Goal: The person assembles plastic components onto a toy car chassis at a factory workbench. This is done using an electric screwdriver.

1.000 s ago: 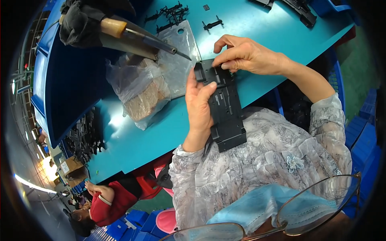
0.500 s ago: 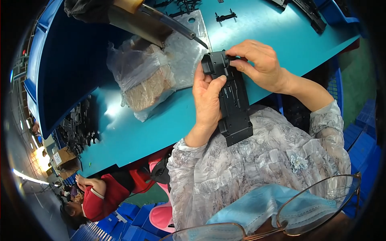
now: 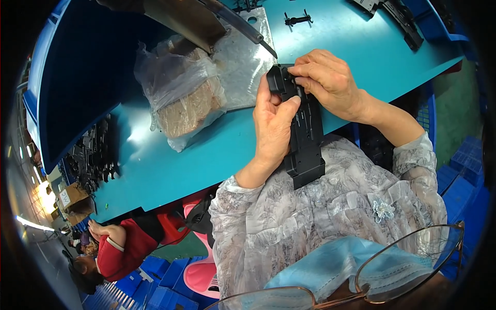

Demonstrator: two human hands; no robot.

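A long black plastic housing (image 3: 307, 129) stretches from the table's edge back to my lap, tilted in my grasp. My left hand (image 3: 274, 126) is wrapped round its left side, thumb pressed on its face. At its far end my right hand (image 3: 328, 80) is closed, thumb and forefinger pinched against the right edge; whatever lies between those fingertips is hidden. Just beyond that end is the thin tip of a dark metal arm (image 3: 240, 25), reaching in from the upper left.
On the teal table (image 3: 160, 181) lie a plastic-wrapped brown block (image 3: 188, 111) and a metal plate (image 3: 240, 57). A small black part (image 3: 298, 19) lies farther back. A large blue bin (image 3: 88, 67) stands left, beside piled black parts (image 3: 95, 155). Another person (image 3: 124, 248) sits at lower left.
The housing has turned slightly, showing its left side more, and shifted a little right with my left hand. My right fingers stay pinched at its far end. The whole view has shifted slightly.
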